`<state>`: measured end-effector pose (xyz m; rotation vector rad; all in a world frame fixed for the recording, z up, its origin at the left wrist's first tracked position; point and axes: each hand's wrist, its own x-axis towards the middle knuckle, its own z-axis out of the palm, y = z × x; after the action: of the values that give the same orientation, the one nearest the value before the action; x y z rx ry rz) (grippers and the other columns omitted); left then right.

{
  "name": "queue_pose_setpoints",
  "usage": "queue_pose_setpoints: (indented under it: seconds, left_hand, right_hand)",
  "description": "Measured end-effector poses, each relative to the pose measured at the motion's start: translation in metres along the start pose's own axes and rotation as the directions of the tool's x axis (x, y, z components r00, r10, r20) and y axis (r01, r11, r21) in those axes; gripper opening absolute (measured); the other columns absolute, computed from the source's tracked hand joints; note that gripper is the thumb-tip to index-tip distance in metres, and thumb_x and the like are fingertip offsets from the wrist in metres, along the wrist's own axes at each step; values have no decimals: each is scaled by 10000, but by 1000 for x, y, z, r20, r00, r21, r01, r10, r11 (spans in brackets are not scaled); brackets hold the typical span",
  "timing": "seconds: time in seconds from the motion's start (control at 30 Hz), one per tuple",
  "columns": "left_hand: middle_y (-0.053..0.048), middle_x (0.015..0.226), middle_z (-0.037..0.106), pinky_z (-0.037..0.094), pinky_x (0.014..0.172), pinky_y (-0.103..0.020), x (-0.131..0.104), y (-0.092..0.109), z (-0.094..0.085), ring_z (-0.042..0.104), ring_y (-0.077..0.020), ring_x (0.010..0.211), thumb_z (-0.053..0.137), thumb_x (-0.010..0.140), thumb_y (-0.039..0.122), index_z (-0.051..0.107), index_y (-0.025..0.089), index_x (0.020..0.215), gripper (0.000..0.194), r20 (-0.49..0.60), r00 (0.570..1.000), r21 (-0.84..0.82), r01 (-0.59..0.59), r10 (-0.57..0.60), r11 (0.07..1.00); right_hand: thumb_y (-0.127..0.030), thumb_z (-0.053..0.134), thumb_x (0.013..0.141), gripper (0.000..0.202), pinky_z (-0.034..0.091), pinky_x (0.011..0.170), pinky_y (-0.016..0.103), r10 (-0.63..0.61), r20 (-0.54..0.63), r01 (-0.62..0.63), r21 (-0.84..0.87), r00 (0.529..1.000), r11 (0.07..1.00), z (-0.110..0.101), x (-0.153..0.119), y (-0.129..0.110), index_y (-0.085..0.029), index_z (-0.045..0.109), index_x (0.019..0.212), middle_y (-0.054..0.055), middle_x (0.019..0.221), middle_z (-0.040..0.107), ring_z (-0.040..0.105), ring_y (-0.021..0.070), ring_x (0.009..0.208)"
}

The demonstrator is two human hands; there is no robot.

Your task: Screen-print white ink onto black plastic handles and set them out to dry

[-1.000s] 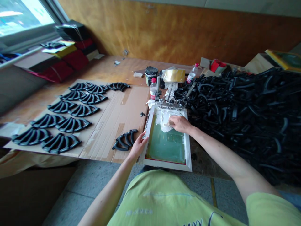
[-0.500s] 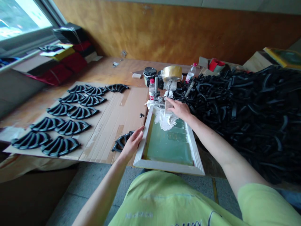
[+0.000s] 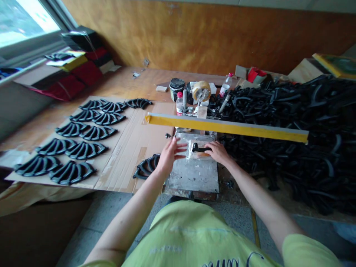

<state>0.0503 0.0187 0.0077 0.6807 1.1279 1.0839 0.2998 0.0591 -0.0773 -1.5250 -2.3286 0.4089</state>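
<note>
A curved black plastic handle (image 3: 202,148) lies over the clear-taped pad in the middle of a grey metal plate (image 3: 191,174). My right hand (image 3: 218,151) has its fingers closed on the handle's right end. On the other side, my left hand (image 3: 170,154) is open, fingers stretched toward the handle but apart from it. Beyond both hands the screen printing frame (image 3: 225,127) is tilted up, so only its yellow-taped front edge faces me. Its mesh is hidden from view.
Rows of black handles (image 3: 72,172) lie fanned out on cardboard (image 3: 119,163) to the left. A large heap of black handles (image 3: 278,111) covers the right side. Behind the frame stand a red-capped bottle (image 3: 179,103), a dark tub (image 3: 177,89) and a tape roll (image 3: 201,92).
The screen frame has swung up from lying flat, uncovering the plate and the handle. My right hand has left the scraper and come down to the handle; my left hand has let go of the frame.
</note>
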Motion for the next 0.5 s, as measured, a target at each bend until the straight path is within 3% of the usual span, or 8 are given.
queue_pose_setpoints:
  seconds: [0.1,0.17,0.23,0.3,0.33,0.37,0.43,0.5]
  left_hand:
    - [-159,1174,672,564,622,-314,-20,-52,-3,683,-257,935,589,815,593,560,167,1213,583,100,936,-25,340,-336,940]
    - [-140,1095,697,560,606,-301,-33,-77,-11,696,-246,903,583,834,562,592,164,1121,490,51,919,-108,393,-390,913]
    - [-111,952,715,534,550,-256,-44,-92,-32,706,-210,797,549,873,511,613,146,990,388,-88,923,-168,356,-374,919]
    - [-89,874,715,508,510,-225,-54,-103,-67,699,-173,701,467,922,480,611,141,932,369,-292,898,-186,284,-329,941]
    - [-84,861,716,506,510,-222,-58,-108,-87,695,-162,675,406,947,475,609,142,936,390,-393,868,-186,248,-304,951]
    - [-77,832,716,510,520,-225,-62,-114,-109,691,-155,652,348,965,464,606,146,941,411,-484,827,-180,224,-284,958]
    - [-73,766,712,518,540,-236,-68,-124,-147,682,-151,616,291,979,435,601,146,923,428,-616,737,-156,232,-279,960]
    - [-92,709,705,518,532,-247,-70,-132,-176,670,-160,580,294,968,432,606,137,863,442,-673,676,-112,309,-301,945]
  right_hand:
    - [-303,590,899,142,430,893,365,-75,-56,73,-42,996,996,7,-14,-52,-202,681,939,70,909,654,551,222,960]
    - [-330,561,921,179,436,886,338,-243,9,243,-6,970,970,10,-26,-77,-223,678,1004,61,931,659,556,206,960]
    - [-312,555,927,187,448,872,307,-327,90,325,39,941,945,9,-41,-83,-247,664,1064,46,978,672,578,185,960]
    - [-268,553,925,171,463,843,291,-163,102,166,-28,981,986,3,-59,-63,-236,656,1058,56,999,683,603,181,962]
    - [-238,549,920,156,470,824,294,2,85,7,-109,996,994,-1,-69,-45,-218,654,1034,74,986,688,617,191,955]
    - [-216,539,915,148,477,791,305,192,45,-178,-215,980,960,-6,-80,-24,-201,647,1015,98,969,690,629,210,942]
    - [-176,529,893,183,483,712,328,493,49,-432,-414,869,801,-12,-104,19,-170,623,1050,146,910,694,660,243,850]
    - [-150,510,879,273,483,674,350,632,70,-521,-500,772,692,-12,-126,52,-149,583,1142,166,887,695,674,268,806]
